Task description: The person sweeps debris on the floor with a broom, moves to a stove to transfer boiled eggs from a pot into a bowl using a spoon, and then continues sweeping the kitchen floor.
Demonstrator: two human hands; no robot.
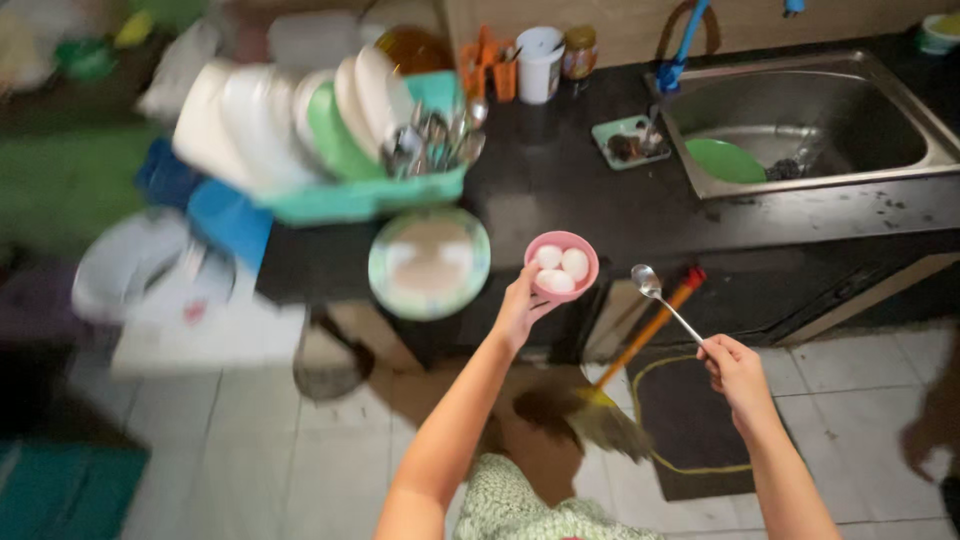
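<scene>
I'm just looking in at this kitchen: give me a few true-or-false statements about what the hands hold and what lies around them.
1. The left hand holds a pink bowl of white eggs. True.
2. The right hand holds a fork. False: a metal spoon.
3. A green plate lies in the sink. True.
4. The dish rack is empty. False: it holds plates and cutlery.

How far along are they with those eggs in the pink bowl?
Done: three white eggs already sit whole in the pink bowl, shells apparently on. In hand: the left hand holds that bowl over the counter edge, and the right hand grips a metal spoon, bowl end up and empty. Left: the eggs look untouched, and the plate beside them holds something too blurred to tell.
</scene>
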